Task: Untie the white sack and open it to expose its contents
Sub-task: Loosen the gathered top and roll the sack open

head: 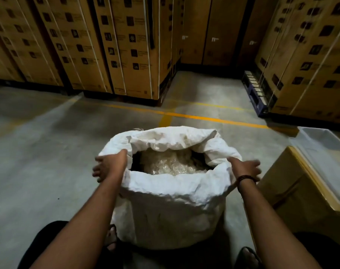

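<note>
A white woven sack stands upright on the concrete floor between my feet. Its mouth is wide, with the rim rolled outward all round. Inside lies a heap of pale, translucent small pieces. My left hand holds the rolled rim on the left, fingers over the outside, thumb tucked into the fold. My right hand holds the rim on the right the same way, fingers curled over the outer side. A dark band circles my right wrist.
Tall strapped cardboard cartons line the back and the right side. A yellow line crosses the floor. To my right stands a cardboard box with a grey plastic tray on it. A blue pallet sits under the right stack.
</note>
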A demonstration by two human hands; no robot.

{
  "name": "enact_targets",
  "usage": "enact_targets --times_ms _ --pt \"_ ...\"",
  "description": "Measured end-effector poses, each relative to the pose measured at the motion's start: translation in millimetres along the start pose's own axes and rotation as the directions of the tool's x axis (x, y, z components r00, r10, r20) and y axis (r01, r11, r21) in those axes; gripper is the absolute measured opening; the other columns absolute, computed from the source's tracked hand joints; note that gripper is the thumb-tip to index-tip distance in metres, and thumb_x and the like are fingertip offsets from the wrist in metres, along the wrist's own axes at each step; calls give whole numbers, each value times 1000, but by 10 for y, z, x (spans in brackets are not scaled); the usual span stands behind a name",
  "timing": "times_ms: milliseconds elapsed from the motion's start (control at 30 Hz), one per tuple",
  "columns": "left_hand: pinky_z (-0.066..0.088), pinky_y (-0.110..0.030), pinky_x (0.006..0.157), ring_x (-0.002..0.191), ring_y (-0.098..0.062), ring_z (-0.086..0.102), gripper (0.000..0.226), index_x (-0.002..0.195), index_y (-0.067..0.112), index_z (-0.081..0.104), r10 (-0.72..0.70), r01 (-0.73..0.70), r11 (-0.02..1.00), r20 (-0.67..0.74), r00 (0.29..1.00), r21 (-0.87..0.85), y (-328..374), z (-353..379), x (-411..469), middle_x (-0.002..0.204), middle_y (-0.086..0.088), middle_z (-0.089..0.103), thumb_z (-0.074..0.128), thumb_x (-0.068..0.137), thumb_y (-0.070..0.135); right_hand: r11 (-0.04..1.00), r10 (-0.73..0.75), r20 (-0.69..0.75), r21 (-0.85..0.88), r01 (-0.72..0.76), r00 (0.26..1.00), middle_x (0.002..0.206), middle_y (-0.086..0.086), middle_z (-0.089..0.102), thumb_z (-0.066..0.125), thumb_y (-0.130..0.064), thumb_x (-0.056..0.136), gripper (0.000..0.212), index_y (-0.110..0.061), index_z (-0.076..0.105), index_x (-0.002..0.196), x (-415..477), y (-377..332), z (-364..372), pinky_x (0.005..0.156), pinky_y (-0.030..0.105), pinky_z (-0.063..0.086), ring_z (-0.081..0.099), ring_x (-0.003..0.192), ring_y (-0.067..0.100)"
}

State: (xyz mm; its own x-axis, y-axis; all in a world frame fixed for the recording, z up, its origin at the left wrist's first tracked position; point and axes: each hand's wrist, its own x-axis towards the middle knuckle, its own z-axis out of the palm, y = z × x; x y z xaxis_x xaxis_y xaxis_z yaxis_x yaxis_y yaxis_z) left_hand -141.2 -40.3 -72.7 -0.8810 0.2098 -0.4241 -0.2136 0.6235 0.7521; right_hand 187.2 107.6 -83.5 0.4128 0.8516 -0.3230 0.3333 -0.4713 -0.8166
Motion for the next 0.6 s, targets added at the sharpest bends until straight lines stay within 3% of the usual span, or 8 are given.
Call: enact_targets --times_ms 33,100,133,200,300,400,533,600 --pt "24 -57 115 143 -51 26 110 156 15 17 168 -142 957 -84 982 254 73 16 -131 154 -35 27 71 73 63 966 -222 -125 -161 201 967 147 19 34 79 -39 72 92 -13 29 145 -94 -85 -6 105 54 35 37 131 41" --pt "8 -63 119 147 -55 8 106 160 21 9 392 -281 754 -64 918 593 170 92 -294 156 -40 15 59 79 69 813 -564 -171 -286 507 808 145 15 34 74 -36 74 76 -17 38 139 -213 -239 43 106 54 30 32 132 40" --pt "5 -65 119 147 -56 7 105 160 23 11 432 -299 651 -16 902 697 196 157 -287 157 -39 16 57 79 71 755 -631 -115 -317 574 767 143 12 35 73 -35 75 71 -19 41 136 -246 -310 96 106 52 30 32 132 38" --pt "8 -66 119 146 -56 16 109 161 24 12 339 -252 591 47 940 767 271 174 -226 158 -34 21 58 76 74 687 -647 60 -386 616 760 143 10 32 71 -38 76 71 -21 40 138 -223 -374 269 107 50 29 30 132 36" --pt "24 -63 118 144 -50 30 136 161 19 1 137 -175 788 110 985 590 332 76 135 159 -25 29 71 62 80 639 -555 219 -505 580 803 151 12 22 72 -53 72 97 -20 22 149 -130 -436 479 108 51 27 24 137 38" --pt "44 -52 107 134 -42 48 154 159 7 9 39 -96 946 183 982 310 287 0 443 154 -21 43 84 44 79 733 -373 240 -516 443 896 155 16 18 75 -70 62 125 -21 5 153 135 -393 577 109 55 27 24 140 40" --pt "50 -46 98 116 -38 62 87 135 17 56 -77 9 987 432 899 158 135 -9 579 131 -16 62 63 76 81 879 -139 312 -398 262 940 156 18 31 73 -83 42 152 -24 -12 154 628 -178 626 112 57 31 37 139 40" --pt "56 -48 93 106 -33 68 83 128 18 63 -86 71 996 518 851 50 63 32 596 118 -14 70 59 77 83 940 -112 362 -263 216 926 155 20 34 78 -70 60 145 -16 -18 153 672 -60 685 112 50 35 42 137 39"
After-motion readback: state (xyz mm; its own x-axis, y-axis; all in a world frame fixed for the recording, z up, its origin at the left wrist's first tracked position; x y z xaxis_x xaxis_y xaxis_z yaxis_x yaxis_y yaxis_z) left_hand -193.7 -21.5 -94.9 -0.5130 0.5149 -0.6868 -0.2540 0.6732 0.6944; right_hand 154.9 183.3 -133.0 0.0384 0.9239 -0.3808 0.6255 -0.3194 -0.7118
